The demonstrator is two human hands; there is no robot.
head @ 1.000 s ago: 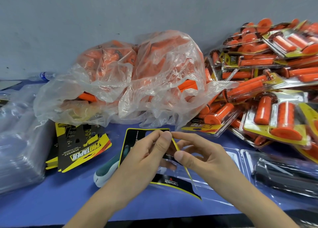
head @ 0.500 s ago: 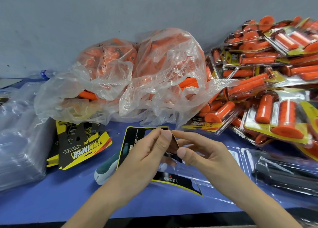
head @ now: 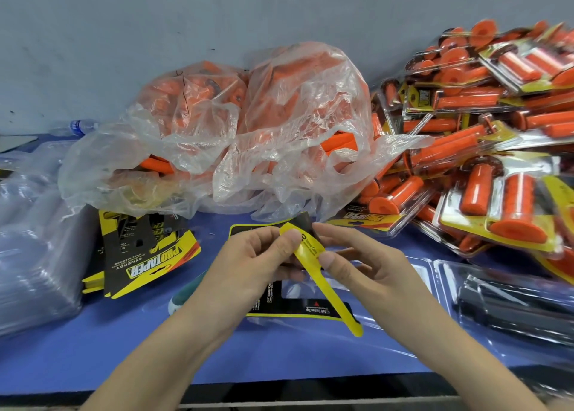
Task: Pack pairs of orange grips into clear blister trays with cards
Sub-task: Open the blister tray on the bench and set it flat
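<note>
Evidently light and bendy, the printed card [head: 310,249] was pinched by the left hand [head: 248,264] and right hand [head: 372,267]; its edges seemed the safest hold.

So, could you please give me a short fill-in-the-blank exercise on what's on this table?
The left hand and right hand both pinch one card, whose bent flap is ____.
The grips in the plastic bag are ____.
The packed trays are piled to the ____ of the bag.
Missing words: yellow; orange; right.

The yellow card strip [head: 307,252] has twisted broadside between the fingers [head: 327,260].
</note>
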